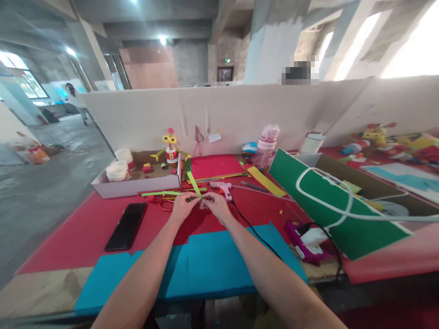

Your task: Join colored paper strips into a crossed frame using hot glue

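Note:
Both hands meet over the middle of the table, fingertips pinched together. A light green paper strip [194,183] rises from between them and leans away to the back left. My left hand [185,205] is closed on the strip's near end. Beside it my right hand [216,206] is closed on the same end, its lower fingers curled. The pinched end itself is hidden by the fingers. Just behind my right hand lies a pink glue gun [222,188] with a black cord. Green strips [159,193] and red-handled scissors [166,205] lie by my left hand.
A black phone [126,227] lies at left. An open box [137,185] holds paper cups [118,171] and a yellow-headed figure [170,148]. Blue sheets [219,265] cover the front edge. At right are a purple power strip [305,244], a green panel [329,210] and a white cable [322,205].

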Demonstrator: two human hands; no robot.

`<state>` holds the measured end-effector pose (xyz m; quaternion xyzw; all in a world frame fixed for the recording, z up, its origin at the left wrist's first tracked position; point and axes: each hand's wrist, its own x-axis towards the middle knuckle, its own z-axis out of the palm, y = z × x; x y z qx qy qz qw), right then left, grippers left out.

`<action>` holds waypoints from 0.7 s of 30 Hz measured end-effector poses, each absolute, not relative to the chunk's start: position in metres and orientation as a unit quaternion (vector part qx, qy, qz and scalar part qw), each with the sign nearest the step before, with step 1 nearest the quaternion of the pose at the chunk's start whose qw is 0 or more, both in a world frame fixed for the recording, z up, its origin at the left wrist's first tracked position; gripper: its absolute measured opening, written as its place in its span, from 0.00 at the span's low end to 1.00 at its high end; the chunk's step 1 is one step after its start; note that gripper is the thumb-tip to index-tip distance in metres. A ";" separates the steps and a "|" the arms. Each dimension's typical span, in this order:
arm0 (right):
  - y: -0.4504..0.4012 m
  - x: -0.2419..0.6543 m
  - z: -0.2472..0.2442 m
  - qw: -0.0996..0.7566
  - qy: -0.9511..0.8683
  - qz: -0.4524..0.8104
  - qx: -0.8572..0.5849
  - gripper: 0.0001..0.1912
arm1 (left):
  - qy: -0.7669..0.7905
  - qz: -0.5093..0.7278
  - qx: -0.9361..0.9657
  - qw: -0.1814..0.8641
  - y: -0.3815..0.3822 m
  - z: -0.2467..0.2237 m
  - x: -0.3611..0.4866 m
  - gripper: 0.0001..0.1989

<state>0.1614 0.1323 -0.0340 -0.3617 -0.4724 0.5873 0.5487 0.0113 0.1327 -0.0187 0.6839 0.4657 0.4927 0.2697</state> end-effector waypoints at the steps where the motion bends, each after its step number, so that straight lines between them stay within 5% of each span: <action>1: 0.132 0.162 -0.034 0.546 -0.472 0.590 -0.363 0.14 | 0.463 0.490 0.693 0.253 0.132 -0.018 0.011 0.06; 13: 0.130 0.172 -0.027 0.537 -0.374 0.680 -0.331 0.17 | 0.397 0.406 0.823 -0.014 0.128 -0.014 0.010 0.06; 21: 0.131 0.171 -0.028 0.537 -0.413 0.647 -0.349 0.17 | 0.410 0.419 0.810 -0.005 0.126 -0.016 0.014 0.06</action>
